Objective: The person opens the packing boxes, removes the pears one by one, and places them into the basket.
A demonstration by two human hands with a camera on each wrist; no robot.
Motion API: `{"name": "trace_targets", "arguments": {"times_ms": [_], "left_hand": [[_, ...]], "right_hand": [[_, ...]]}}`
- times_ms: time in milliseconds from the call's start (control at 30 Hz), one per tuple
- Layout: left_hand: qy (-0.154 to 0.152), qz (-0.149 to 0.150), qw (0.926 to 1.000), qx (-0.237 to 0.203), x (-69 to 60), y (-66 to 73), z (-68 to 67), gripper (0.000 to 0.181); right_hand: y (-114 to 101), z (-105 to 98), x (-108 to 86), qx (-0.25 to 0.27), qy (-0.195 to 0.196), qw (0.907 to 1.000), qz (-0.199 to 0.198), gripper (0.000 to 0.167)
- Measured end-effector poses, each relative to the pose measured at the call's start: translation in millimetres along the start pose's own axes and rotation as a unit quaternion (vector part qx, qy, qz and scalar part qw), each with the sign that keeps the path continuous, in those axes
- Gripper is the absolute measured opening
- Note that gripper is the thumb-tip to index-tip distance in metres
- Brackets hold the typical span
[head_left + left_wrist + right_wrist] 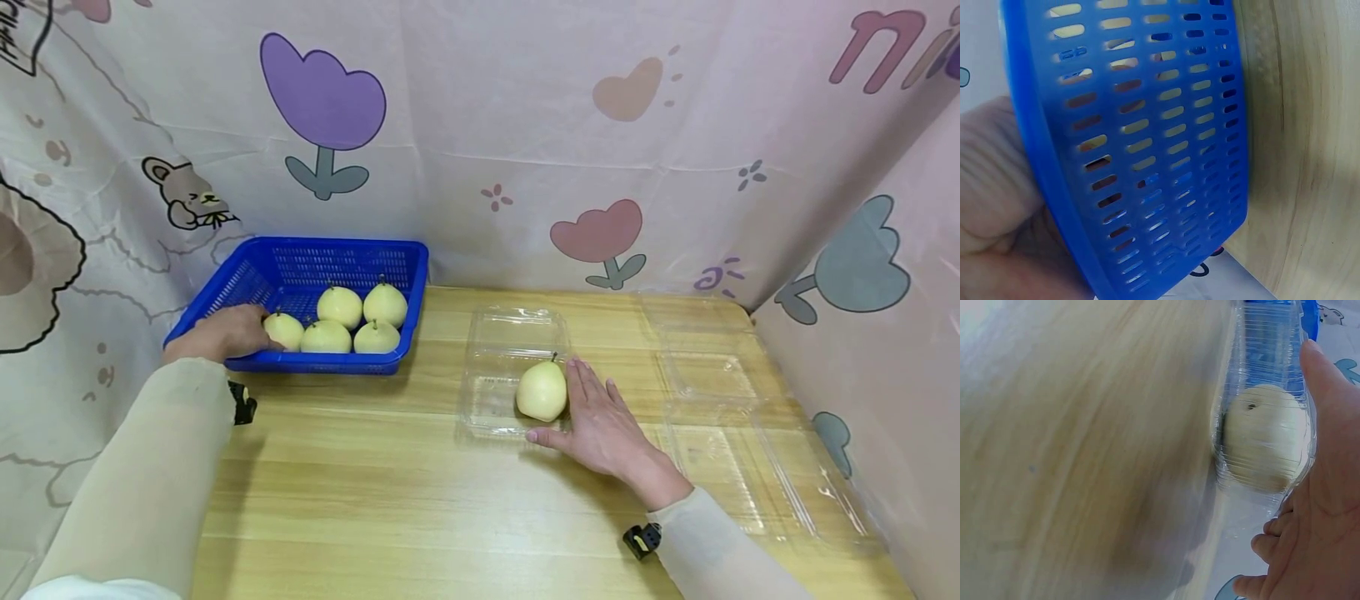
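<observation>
My left hand (236, 331) reaches over the near left rim of a blue plastic basket (363, 363) and grips a pale yellow pear (283, 332) at its side. Several more pears (340, 308) lie to the right of that one. In the left wrist view the basket wall (1166, 131) hides most of the fingers. My right hand (603, 425), fingers straight and thumb spread, rests against the right side of a clear plastic box (491, 400). One pear (542, 392) sits inside the box, its stem up. The right wrist view shows that pear (1263, 437) through the ribbed wall.
More clear plastic boxes (720, 450) stand along the right side of the wooden table (390, 492). A printed curtain (480, 108) hangs behind the table and at both sides. The basket stands close to the curtain at the back left.
</observation>
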State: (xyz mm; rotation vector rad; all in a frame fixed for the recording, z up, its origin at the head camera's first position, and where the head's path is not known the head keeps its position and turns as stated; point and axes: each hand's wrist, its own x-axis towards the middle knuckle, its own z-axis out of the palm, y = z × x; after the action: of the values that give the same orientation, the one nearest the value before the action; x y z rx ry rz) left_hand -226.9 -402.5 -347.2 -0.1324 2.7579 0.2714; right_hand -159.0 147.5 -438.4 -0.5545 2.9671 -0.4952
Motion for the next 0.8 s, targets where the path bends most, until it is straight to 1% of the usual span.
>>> {"name": "trace_targets", "arguments": {"times_ms": [200,300,467,533,633,733,800], "left_hand": [[-0.001,-0.002,1.0,0.004,-2.8,0.4,-1.4,0.095],[-0.001,-0.004,1.0,0.002,-4.7,0.4,-1.9,0.093],[-0.009,-0.012,0.9999,0.003,-6.7,2.0,-2.7,0.097],[-0.008,-0.013,0.9999,0.002,-7.6,2.7,-3.0,0.096],[-0.001,-0.003,1.0,0.001,-9.2,3.5,-3.2,0.093],[0.006,0.014,0.9999,-0.006,-11.0,3.4,-4.6,0.094],[0.005,0.024,0.9996,-0.013,-11.8,3.1,-6.4,0.098]], "right_hand": [[0,0,-0.9,0.0,0.001,1.0,0.002,0.137],[-1,0,-1.0,0.0,0.001,1.0,0.002,0.136],[-1,-1,-0.9,-0.002,-0.003,1.0,0.001,0.135],[-1,-1,-0.9,-0.003,-0.004,1.0,0.001,0.135],[-1,-2,-1.2,-0.006,-0.002,1.0,-0.001,0.135],[-1,-3,-0.7,-0.013,-0.001,0.9999,-0.004,0.135],[-1,-4,-0.3,-0.021,0.001,0.9998,-0.008,0.136]]}}
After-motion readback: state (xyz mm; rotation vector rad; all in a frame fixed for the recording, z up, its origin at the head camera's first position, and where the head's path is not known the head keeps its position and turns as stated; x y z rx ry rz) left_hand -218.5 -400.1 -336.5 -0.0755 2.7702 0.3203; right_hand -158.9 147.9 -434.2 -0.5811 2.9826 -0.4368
